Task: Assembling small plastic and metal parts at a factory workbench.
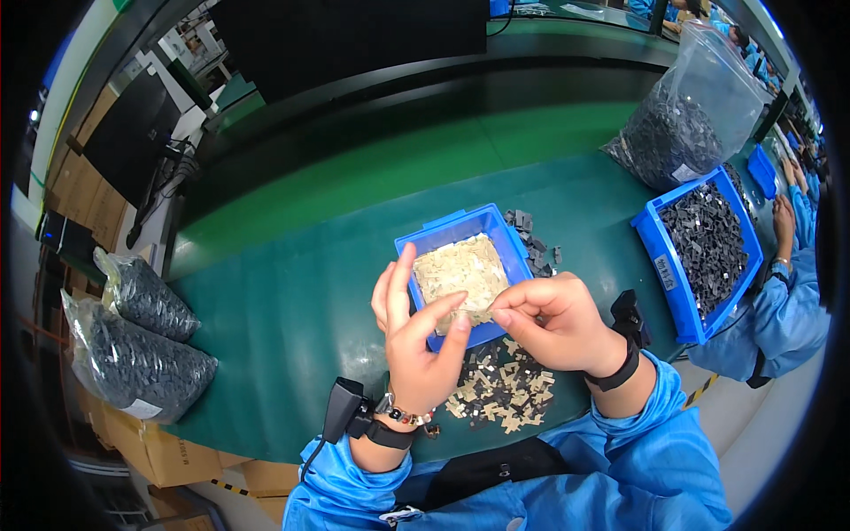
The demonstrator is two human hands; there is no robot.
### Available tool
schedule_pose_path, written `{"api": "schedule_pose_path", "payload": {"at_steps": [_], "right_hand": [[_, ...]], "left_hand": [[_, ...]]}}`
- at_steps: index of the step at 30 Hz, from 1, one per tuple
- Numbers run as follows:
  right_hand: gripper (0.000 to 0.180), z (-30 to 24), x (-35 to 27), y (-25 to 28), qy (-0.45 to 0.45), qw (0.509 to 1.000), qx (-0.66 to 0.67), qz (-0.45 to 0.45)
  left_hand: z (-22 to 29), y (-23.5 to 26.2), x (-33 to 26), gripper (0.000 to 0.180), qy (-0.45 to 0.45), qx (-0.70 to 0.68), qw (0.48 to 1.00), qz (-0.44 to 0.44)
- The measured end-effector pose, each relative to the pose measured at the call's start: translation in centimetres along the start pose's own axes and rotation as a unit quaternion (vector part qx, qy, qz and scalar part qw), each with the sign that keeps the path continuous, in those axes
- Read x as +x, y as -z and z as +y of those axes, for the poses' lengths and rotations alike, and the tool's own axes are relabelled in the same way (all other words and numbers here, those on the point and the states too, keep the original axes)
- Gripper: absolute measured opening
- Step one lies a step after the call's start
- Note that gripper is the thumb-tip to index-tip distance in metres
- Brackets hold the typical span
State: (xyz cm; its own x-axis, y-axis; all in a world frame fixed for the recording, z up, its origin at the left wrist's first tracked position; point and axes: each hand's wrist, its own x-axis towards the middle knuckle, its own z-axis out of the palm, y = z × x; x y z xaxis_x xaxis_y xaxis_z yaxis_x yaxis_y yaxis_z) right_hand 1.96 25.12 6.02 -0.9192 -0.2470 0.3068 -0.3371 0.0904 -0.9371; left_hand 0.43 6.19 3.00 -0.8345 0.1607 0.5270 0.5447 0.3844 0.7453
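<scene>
My left hand point(414, 347) is over the near left part of a blue plastic bin point(489, 221); its thumb and index fingertip pinch together and the other fingers stretch up. Facing it, my right hand point(564, 324) is also closed in a pinch, its fingertips close to the left ones above the bin's near edge. Whatever lies between the fingertips is too small to make out. Many small cream-coloured flat pieces point(453, 265) fill the bin. Below my hands, a loose pile of small cream and black pieces point(506, 389) lies on the green table point(292, 301).
Dark pieces point(529, 237) lie beside the bin. At right stand a larger blue bin point(670, 290) of black parts and a clear bag point(677, 124) of dark parts. Two filled bags point(150, 354) sit at left. A co-worker's blue sleeve point(779, 305) shows at far right.
</scene>
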Motion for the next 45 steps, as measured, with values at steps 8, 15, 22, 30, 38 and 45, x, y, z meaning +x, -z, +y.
{"api": "schedule_pose_path", "payload": {"at_steps": [8,15,22,30,38,45], "right_hand": [[0.006,0.0,0.3,-0.9,0.021,0.998,-0.055,0.009],[0.009,1.2,0.7,-1.4,0.161,0.966,-0.2,0.042],[0.009,1.3,0.5,-1.6,0.164,0.954,-0.25,0.015],[0.017,1.2,0.3,-1.5,0.178,0.919,-0.351,-0.007],[0.014,0.8,0.3,-2.0,0.187,0.908,-0.375,0.009],[0.004,0.8,0.4,-1.7,0.161,0.916,-0.369,0.004]], "left_hand": [[0.0,0.5,0.2,0.008,-0.044,-0.018,0.999,-0.005],[0.4,0.3,0.2,0.007,-0.018,-0.028,0.999,0.009],[0.3,0.1,-0.1,0.006,-0.018,0.026,0.999,0.007],[0.8,0.3,0.0,0.009,-0.042,0.119,0.992,-0.014],[0.6,0.2,0.0,0.006,-0.035,0.128,0.991,-0.022],[0.6,0.1,0.0,0.003,-0.053,0.145,0.987,-0.039]]}}
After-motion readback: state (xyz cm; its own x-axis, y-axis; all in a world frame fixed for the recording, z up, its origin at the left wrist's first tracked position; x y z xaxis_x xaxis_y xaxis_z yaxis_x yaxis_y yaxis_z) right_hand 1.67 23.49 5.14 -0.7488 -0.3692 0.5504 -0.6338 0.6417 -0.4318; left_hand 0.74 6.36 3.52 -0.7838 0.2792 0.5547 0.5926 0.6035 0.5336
